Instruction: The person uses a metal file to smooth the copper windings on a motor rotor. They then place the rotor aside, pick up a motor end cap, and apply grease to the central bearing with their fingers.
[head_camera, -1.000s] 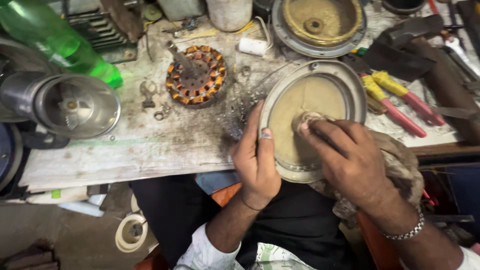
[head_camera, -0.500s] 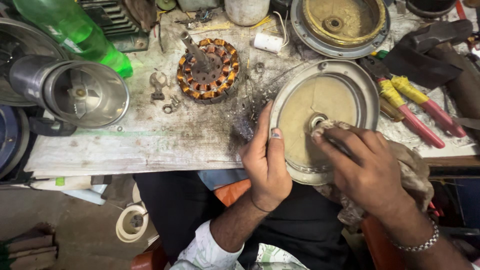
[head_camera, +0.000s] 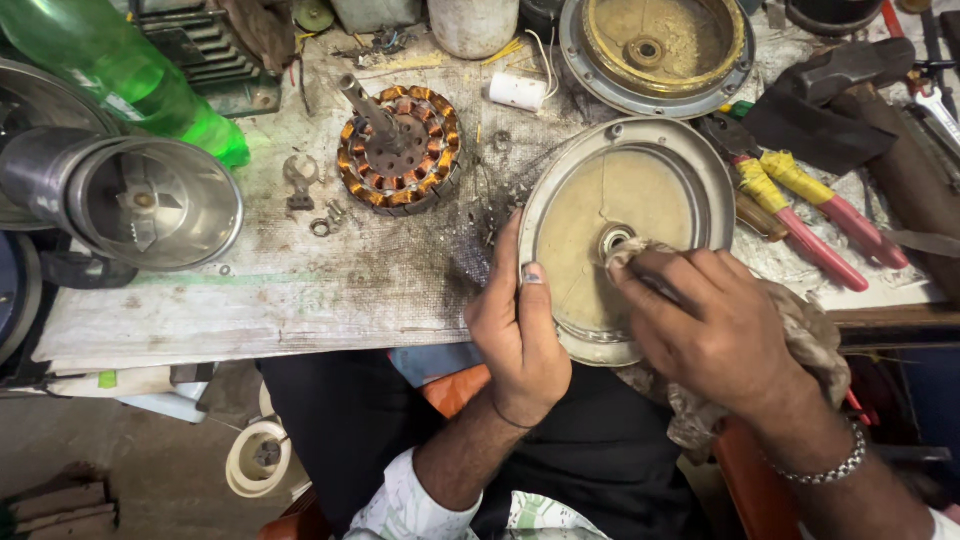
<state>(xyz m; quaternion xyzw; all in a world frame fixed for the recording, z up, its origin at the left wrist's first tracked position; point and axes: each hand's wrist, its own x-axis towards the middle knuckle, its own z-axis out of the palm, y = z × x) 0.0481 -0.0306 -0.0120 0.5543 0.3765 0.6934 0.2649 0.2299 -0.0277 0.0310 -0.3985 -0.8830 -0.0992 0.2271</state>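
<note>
The left hand (head_camera: 515, 325) clasps the round motor cover's (head_camera: 640, 190) near rim. The right hand (head_camera: 715, 325) grips a rag (head_camera: 800, 330), pressed beside the centre bearing (head_camera: 612, 240). Wiping looks partway done; grime remains.

Copper-wound stator (head_camera: 398, 150): on the bench, shaft upright
Green plastic bottle (head_camera: 110, 70): lying far left
Steel jar with blades (head_camera: 150, 205): on its side, beside the bottle
Second round cover (head_camera: 655, 50): far edge
Red-and-yellow pliers (head_camera: 800, 200): at right

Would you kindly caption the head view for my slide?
Left hand steadies a round metal motor cover while the right hand presses a rag into its centre.
</note>
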